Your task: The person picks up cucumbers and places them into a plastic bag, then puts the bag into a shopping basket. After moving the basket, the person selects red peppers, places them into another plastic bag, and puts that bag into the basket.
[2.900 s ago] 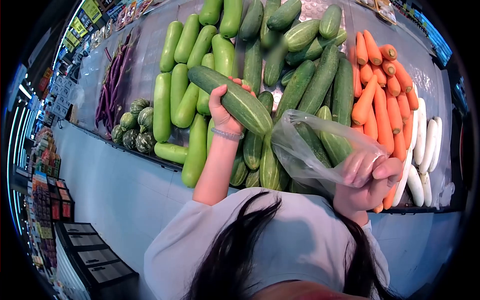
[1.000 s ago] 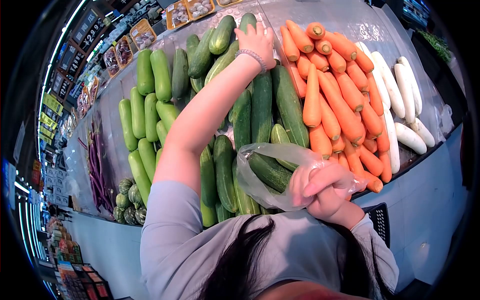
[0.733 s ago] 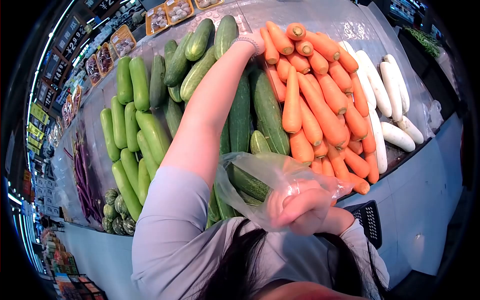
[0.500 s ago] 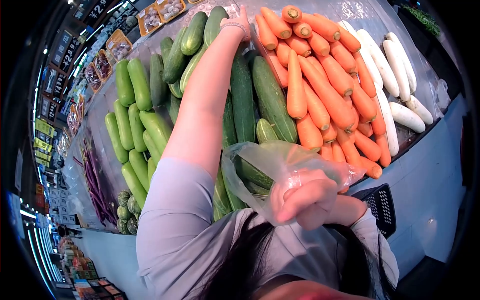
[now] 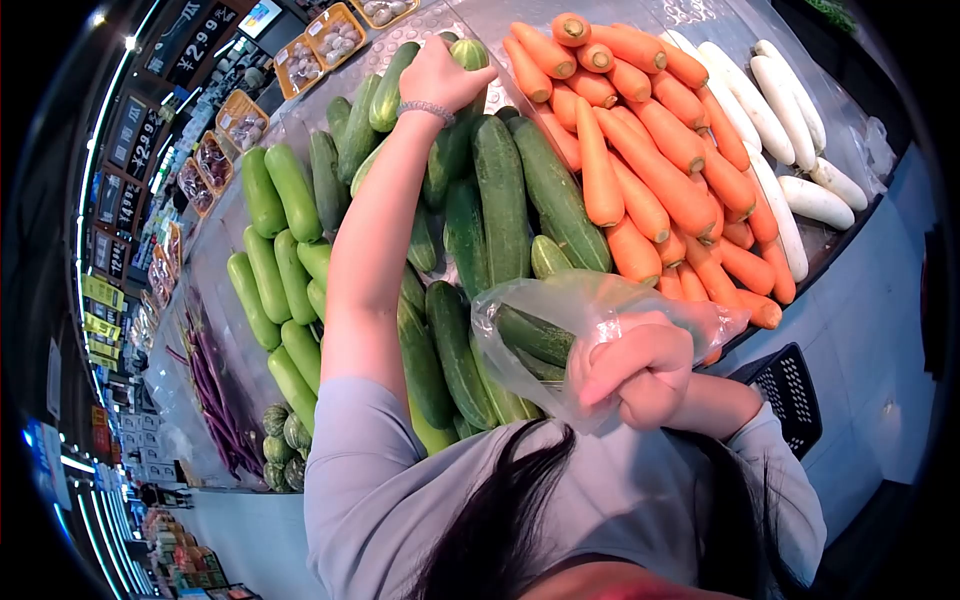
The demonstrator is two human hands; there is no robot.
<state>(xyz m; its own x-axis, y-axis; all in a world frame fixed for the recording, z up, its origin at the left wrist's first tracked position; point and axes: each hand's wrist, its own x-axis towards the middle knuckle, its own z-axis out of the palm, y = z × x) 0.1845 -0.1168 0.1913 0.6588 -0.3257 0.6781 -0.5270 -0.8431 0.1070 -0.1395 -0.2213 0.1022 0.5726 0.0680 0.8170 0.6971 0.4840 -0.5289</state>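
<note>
My left hand (image 5: 440,80) reaches to the far end of the cucumber pile, its fingers curled round a cucumber (image 5: 468,54) whose light striped end shows beside the thumb. More dark green cucumbers (image 5: 502,195) lie below and beside the wrist, partly hidden by the forearm. Close to my chest, my right hand (image 5: 640,365) is closed in a fist on a clear plastic bag (image 5: 520,300). The bag's mouth gapes to the left, and cucumbers show through its film.
Carrots (image 5: 660,185) are heaped right of the cucumbers, with white radishes (image 5: 785,110) beyond. Light green gourds (image 5: 270,275) and purple long beans (image 5: 212,400) lie to the left. A black basket (image 5: 785,400) is at my right. Packed trays (image 5: 300,65) line the far left edge.
My left hand has come back slightly from the far edge and shifted left, now wrapped over a cucumber. My right hand keeps its hold on the bag. The view has shifted a little.
</note>
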